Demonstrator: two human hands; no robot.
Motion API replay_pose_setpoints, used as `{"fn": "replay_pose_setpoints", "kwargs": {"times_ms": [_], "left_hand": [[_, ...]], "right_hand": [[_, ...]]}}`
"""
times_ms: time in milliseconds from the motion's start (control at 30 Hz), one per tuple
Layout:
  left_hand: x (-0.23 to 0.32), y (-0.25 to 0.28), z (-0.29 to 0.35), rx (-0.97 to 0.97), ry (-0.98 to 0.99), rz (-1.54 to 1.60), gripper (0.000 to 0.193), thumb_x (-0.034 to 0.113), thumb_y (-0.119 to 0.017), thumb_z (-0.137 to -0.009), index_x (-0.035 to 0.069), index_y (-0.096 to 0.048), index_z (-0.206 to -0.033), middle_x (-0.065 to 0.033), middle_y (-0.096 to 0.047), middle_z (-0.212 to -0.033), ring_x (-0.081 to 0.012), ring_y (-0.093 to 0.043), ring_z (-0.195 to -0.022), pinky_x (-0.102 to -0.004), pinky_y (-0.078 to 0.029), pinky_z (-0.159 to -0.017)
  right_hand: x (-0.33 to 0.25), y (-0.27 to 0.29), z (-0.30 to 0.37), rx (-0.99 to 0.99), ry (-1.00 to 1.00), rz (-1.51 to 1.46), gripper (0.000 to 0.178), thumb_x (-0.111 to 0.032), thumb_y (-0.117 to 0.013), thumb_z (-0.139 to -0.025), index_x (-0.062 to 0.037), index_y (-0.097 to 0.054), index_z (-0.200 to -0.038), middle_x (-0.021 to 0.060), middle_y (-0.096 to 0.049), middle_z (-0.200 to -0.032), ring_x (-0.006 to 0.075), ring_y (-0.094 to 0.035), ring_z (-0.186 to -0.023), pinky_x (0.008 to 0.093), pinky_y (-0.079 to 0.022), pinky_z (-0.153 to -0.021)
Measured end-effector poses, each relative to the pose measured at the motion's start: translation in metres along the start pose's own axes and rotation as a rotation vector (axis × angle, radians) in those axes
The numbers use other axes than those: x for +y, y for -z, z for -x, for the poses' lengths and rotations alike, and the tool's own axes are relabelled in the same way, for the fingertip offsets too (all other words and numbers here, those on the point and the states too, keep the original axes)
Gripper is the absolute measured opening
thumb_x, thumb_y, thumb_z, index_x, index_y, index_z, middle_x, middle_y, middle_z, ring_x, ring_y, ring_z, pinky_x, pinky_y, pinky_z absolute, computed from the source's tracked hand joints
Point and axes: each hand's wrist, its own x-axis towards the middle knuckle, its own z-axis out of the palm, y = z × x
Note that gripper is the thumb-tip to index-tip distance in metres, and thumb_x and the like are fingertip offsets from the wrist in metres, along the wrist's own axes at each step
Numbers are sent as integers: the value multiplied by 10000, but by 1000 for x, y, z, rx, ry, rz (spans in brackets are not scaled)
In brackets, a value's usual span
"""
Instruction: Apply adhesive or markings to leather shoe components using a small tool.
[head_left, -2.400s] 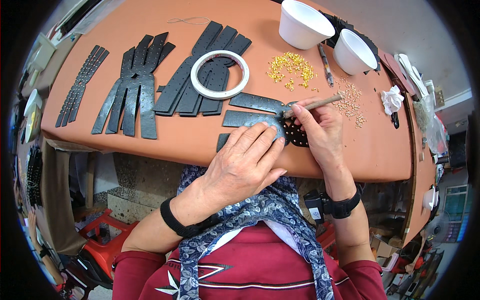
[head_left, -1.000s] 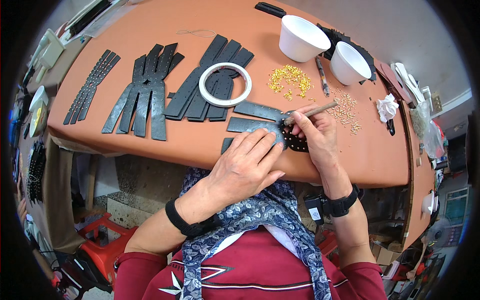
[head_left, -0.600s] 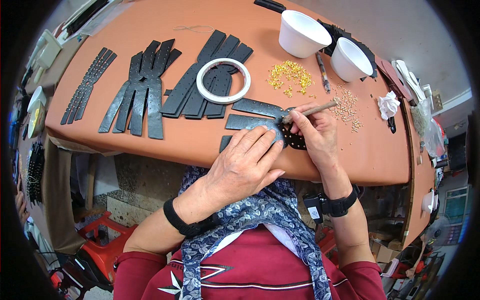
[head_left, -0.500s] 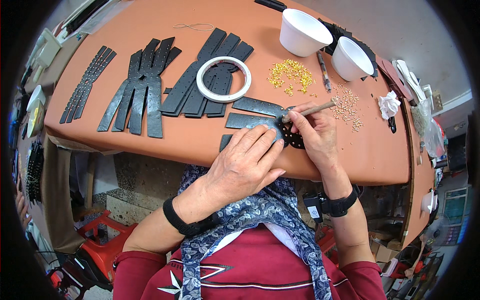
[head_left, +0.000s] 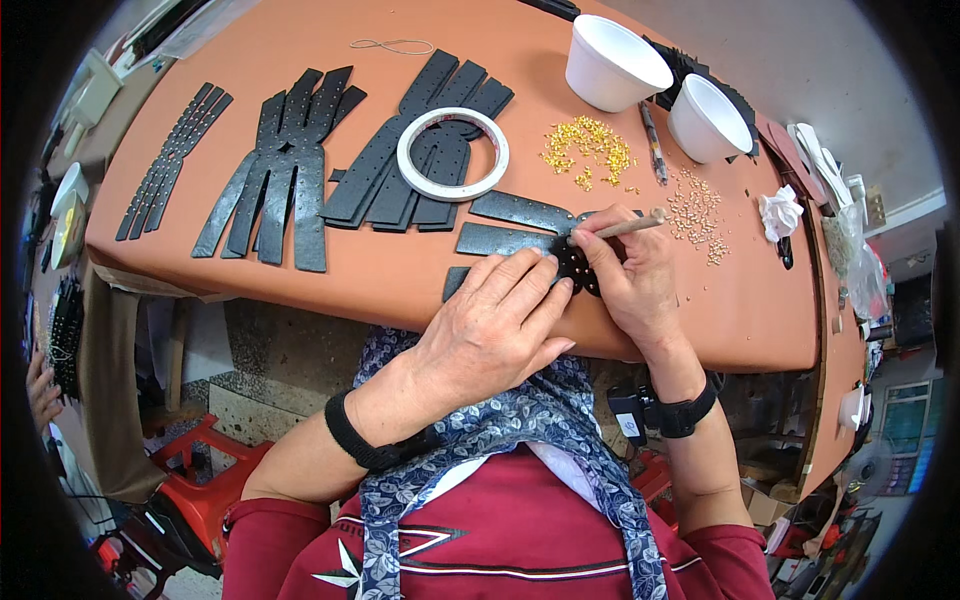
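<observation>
The left hand (head_left: 490, 312) lies flat on a black leather-like piece with long strips and small holes (head_left: 500, 239). Its fingers are stretched out and press down on the piece, not wrapped around anything. The piece is at the near edge of the orange-brown surface (head_left: 750, 310), partly hidden under both hands. Small shiny dots sit in its dark right end.

The right hand (head_left: 637, 282) grips a thin, light brown, round stick (head_left: 634, 225) between its thumb and fingers. The stick leans, and its lower end is down at the black piece. I can't tell if it is touching.

Behind the hands, a white ring of tape (head_left: 404, 155) rests on a stack of black strip pieces (head_left: 365, 190). To the left are a wide black strip piece (head_left: 268, 172) and a narrow one with many holes (head_left: 172, 160).

Past the right hand there is a pile of tiny shiny yellow-gold bits (head_left: 600, 148) and a pile of tiny pale pinkish-gold bits (head_left: 693, 215). Two round white bowls (head_left: 616, 68) stand behind them.
</observation>
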Motion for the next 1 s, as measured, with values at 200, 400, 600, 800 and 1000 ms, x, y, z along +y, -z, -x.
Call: {"fn": "replay_pose_setpoints", "kwargs": {"times_ms": [200, 400, 600, 800, 1000], "left_hand": [[0, 0, 0, -5, -4, -1, 513, 259, -802, -698, -13, -660, -1109, -184, -606, -1177, -332, -560, -1139, -450, -463, -938], [0, 1, -1, 8, -22, -19, 516, 259, -807, -697, -8, -660, -1113, -178, -610, -1168, -332, -561, -1136, -449, -463, -937], [0, 0, 0, 2, -28, -31, 512, 260, -809, -703, 1, -660, -1119, -174, -612, -1174, -333, -566, -1131, -450, -465, -933], [-2, -2, 1, -10, -26, -50, 524, 257, -807, -713, 8, -652, -1148, -180, -605, -1193, -343, -569, -1134, -456, -462, -936], [1, -1, 0, -22, -19, -50, 531, 247, -803, -720, 6, -642, -1164, -186, -595, -1212, -349, -567, -1148, -464, -456, -952]], "right_hand": [[-1, -6, 1, 41, 196, 192, 73, -20, -655, -859, 1, -650, -929, 91, -653, -784, 200, -632, -692, 293, -494, -610], [10, 2, -1, 58, -290, -420, 106, -118, -651, -921, -13, -668, -924, 33, -658, -791, 68, -589, -649, 211, -454, -565], [24, 9, -3, 236, -332, -868, 120, -133, -615, -961, -16, -640, -966, 66, -668, -791, 84, -604, -614, 180, -449, -511], [22, 20, 3, 204, -285, -898, 161, -151, -618, -963, 6, -636, -996, 101, -683, -829, 125, -645, -648, 193, -473, -527], [12, 52, 38, 316, -241, -813, 139, -141, -603, -971, -13, -640, -1013, 114, -694, -895, 152, -680, -708, 205, -484, -555]]}}
